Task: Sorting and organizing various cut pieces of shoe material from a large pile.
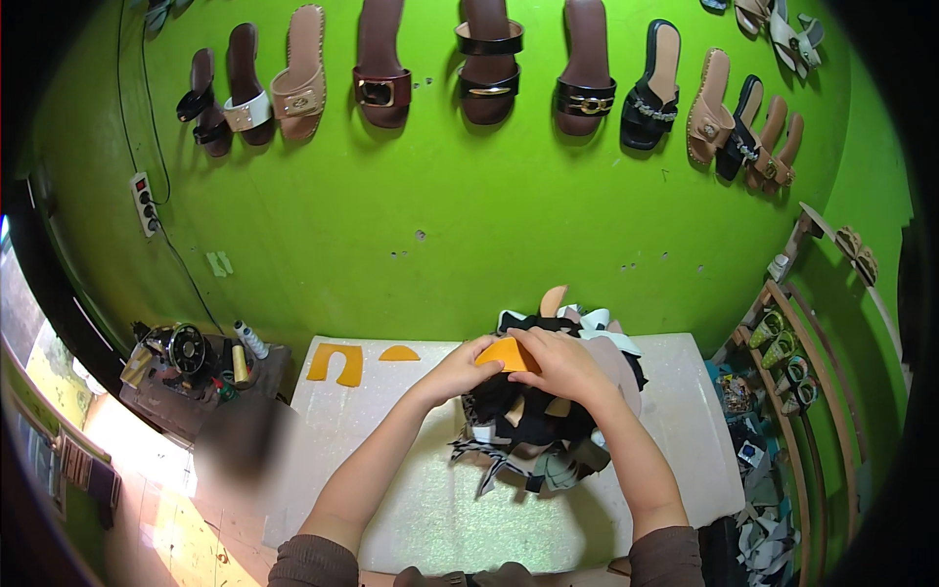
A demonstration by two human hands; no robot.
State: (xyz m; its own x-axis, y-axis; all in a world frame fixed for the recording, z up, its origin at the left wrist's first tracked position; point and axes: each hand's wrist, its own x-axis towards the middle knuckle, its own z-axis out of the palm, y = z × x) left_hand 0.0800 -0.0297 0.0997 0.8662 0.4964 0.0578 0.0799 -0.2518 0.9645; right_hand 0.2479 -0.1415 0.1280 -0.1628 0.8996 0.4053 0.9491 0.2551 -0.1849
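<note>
Between my two hands is an orange piece of sheet material [507, 354], looking bent or folded. My left hand [464, 370] grips its left edge, with the thumb on the near side. My right hand [561, 362] closes on its right side, hiding part of it. Both hands are above a heap of scraps [548, 445] in black, white, grey and beige. To the left on the white table [391, 430] lie an orange U-shaped piece [337, 362] and a small orange half-round piece [399, 353], both apart from my hands.
Several sandals [486, 88] hang on the green wall [489, 196]. At the left stands a sewing machine [186, 347] with a thread cone [240, 362] beside it. A power strip [145, 203] is on the wall. At the right are a wooden rack [812, 391] and scraps [768, 538] on the floor.
</note>
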